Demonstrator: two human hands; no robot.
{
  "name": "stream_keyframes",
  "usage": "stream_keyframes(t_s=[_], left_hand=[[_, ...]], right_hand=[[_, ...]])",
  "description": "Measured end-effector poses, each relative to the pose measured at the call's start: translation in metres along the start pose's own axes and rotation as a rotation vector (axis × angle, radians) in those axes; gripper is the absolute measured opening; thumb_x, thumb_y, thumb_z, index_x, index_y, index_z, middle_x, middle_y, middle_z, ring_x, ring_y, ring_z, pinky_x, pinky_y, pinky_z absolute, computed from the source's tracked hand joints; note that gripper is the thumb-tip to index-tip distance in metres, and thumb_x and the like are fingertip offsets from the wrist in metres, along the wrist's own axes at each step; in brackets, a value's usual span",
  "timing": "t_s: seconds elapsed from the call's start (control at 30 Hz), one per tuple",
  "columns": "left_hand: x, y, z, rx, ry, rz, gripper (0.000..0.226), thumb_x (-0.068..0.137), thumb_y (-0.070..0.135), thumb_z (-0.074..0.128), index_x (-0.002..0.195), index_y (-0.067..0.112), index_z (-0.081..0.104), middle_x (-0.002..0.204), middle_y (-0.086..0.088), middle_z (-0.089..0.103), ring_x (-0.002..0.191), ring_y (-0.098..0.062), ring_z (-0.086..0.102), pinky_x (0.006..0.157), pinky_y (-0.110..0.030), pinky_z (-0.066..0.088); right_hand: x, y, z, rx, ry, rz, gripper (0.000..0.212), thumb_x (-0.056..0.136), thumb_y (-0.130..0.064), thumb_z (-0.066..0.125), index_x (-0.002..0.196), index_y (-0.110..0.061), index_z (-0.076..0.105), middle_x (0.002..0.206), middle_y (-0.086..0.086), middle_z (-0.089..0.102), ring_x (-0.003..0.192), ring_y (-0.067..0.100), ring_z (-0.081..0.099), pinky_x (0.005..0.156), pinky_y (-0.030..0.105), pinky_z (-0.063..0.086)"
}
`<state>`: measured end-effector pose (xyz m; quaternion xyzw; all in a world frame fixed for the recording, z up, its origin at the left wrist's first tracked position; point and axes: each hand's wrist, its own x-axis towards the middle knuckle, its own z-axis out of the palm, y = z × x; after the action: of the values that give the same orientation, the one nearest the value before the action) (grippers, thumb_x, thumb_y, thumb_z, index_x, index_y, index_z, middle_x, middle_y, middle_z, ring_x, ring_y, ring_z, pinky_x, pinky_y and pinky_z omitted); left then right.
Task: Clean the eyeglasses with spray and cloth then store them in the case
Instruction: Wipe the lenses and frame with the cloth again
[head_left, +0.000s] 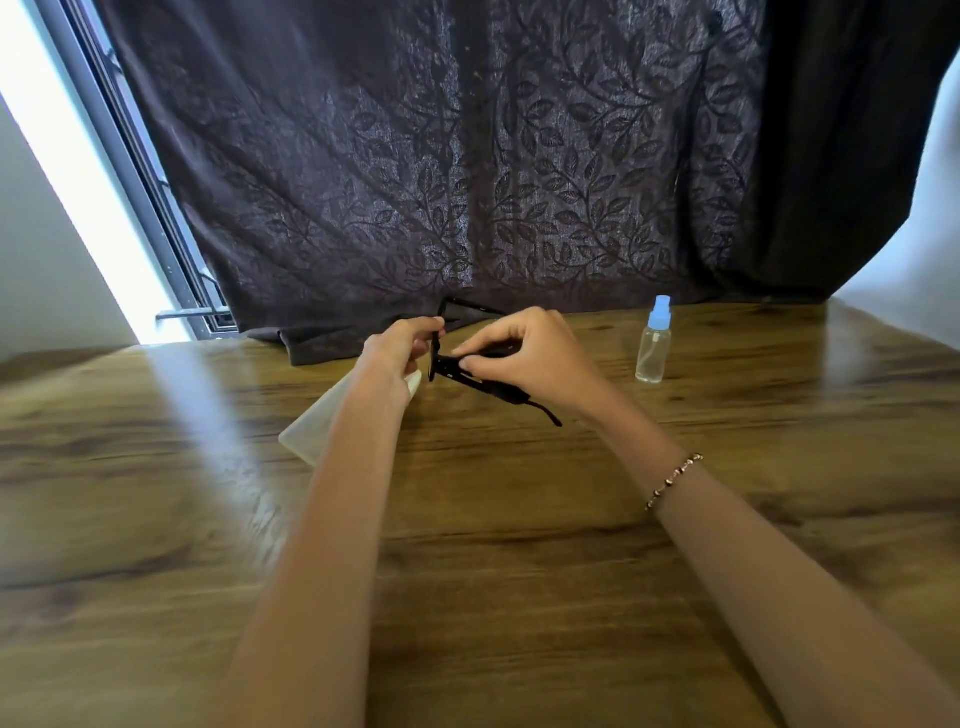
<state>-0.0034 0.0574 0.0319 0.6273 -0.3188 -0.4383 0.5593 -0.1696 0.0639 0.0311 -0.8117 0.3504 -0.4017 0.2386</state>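
Black-framed eyeglasses (451, 370) are held above the wooden table (519, 545) between both hands. My left hand (402, 345) pinches the frame's front at its left side. My right hand (524, 353) grips a temple arm, whose tip sticks out toward me at the lower right. A pale, whitish flat object (317, 423), either cloth or case, lies on the table under my left forearm, partly hidden. A clear spray bottle (654, 343) with a light blue cap stands upright to the right of my right hand, apart from it.
A dark leaf-patterned curtain (467, 182) hangs behind the table and drapes onto its far edge. A bright window frame (156, 234) runs along the left. A beaded bracelet (672, 480) sits on my right wrist.
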Motion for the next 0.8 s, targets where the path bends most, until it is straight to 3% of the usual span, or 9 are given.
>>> stream_keyframes(t_s=[0.1, 0.17, 0.27, 0.37, 0.47, 0.57, 0.63, 0.7, 0.8], left_hand=[[0.0, 0.001, 0.0, -0.055, 0.075, 0.033, 0.03, 0.074, 0.027, 0.072, 0.096, 0.007, 0.071, 0.065, 0.003, 0.047, 0.056, -0.01, 0.033, 0.066, -0.026, 0.032], [0.001, 0.002, -0.001, -0.074, 0.108, 0.046, 0.031, 0.074, 0.025, 0.072, 0.098, 0.006, 0.07, 0.065, 0.003, 0.049, 0.058, -0.01, 0.035, 0.069, -0.025, 0.032], [-0.003, 0.003, 0.001, -0.107, 0.149, 0.065, 0.021, 0.077, 0.017, 0.07, 0.092, 0.005, 0.066, 0.069, 0.0, 0.055, 0.055, -0.009, 0.046, 0.05, -0.021, 0.039], [-0.008, 0.005, 0.002, -0.163, 0.17, 0.095, 0.01, 0.079, 0.01, 0.068, 0.084, 0.002, 0.063, 0.069, -0.003, 0.059, 0.04, -0.004, 0.052, 0.028, -0.009, 0.032], [-0.008, 0.004, 0.004, -0.17, 0.2, 0.098, 0.029, 0.077, 0.013, 0.07, 0.102, -0.002, 0.065, 0.078, -0.005, 0.062, 0.053, -0.008, 0.049, 0.027, -0.009, 0.031], [-0.009, 0.004, 0.005, -0.17, 0.199, 0.072, 0.038, 0.075, 0.015, 0.071, 0.107, -0.003, 0.065, 0.078, -0.003, 0.061, 0.055, -0.009, 0.044, 0.035, -0.019, 0.039], [-0.009, 0.005, 0.001, -0.138, 0.169, 0.069, 0.037, 0.074, 0.02, 0.071, 0.104, -0.001, 0.068, 0.067, 0.002, 0.053, 0.05, -0.009, 0.037, 0.043, -0.022, 0.032], [-0.008, 0.006, -0.003, -0.071, 0.116, 0.104, 0.026, 0.076, 0.025, 0.071, 0.092, 0.005, 0.07, 0.065, 0.004, 0.05, 0.05, -0.008, 0.036, 0.044, -0.021, 0.029], [-0.008, 0.011, -0.009, 0.219, 0.145, 0.246, 0.024, 0.081, 0.041, 0.068, 0.079, 0.017, 0.067, 0.078, 0.005, 0.06, 0.077, -0.012, 0.053, 0.065, -0.026, 0.04]], right_hand=[[-0.002, -0.003, 0.006, 0.009, -0.037, -0.034, 0.011, 0.079, -0.019, 0.076, 0.09, -0.02, 0.079, 0.083, -0.01, 0.075, 0.077, -0.003, 0.066, 0.068, 0.008, 0.047], [-0.002, -0.003, 0.008, 0.045, -0.071, -0.009, 0.008, 0.082, -0.029, 0.074, 0.085, -0.023, 0.079, 0.076, -0.013, 0.073, 0.072, -0.003, 0.065, 0.067, 0.011, 0.046], [-0.002, -0.002, 0.007, 0.156, -0.107, 0.049, 0.023, 0.09, -0.039, 0.062, 0.082, -0.025, 0.078, 0.056, -0.011, 0.062, 0.051, 0.0, 0.053, 0.053, 0.013, 0.039], [-0.001, -0.002, 0.01, 0.177, -0.118, 0.037, 0.014, 0.087, -0.021, 0.07, 0.099, -0.017, 0.076, 0.082, -0.012, 0.073, 0.074, -0.003, 0.067, 0.066, 0.009, 0.048], [0.0, -0.002, 0.016, 0.146, -0.095, 0.023, 0.028, 0.079, -0.011, 0.078, 0.106, -0.011, 0.072, 0.095, -0.003, 0.073, 0.087, 0.0, 0.068, 0.078, 0.011, 0.052], [0.001, -0.002, 0.02, -0.001, -0.1, 0.007, 0.028, 0.082, -0.015, 0.075, 0.109, -0.013, 0.07, 0.096, -0.006, 0.07, 0.083, -0.004, 0.062, 0.072, 0.003, 0.046], [0.002, 0.001, 0.02, -0.172, -0.103, -0.055, 0.022, 0.088, -0.016, 0.068, 0.11, -0.012, 0.067, 0.1, -0.005, 0.066, 0.086, 0.0, 0.056, 0.07, 0.003, 0.04], [0.003, 0.005, 0.018, -0.292, -0.063, -0.121, 0.018, 0.091, -0.013, 0.062, 0.109, -0.012, 0.064, 0.105, -0.001, 0.062, 0.096, 0.011, 0.052, 0.08, 0.015, 0.039], [0.004, 0.01, 0.009, -0.38, 0.068, -0.19, 0.019, 0.09, -0.006, 0.06, 0.108, -0.01, 0.065, 0.102, 0.003, 0.062, 0.097, 0.019, 0.051, 0.087, 0.031, 0.04]])
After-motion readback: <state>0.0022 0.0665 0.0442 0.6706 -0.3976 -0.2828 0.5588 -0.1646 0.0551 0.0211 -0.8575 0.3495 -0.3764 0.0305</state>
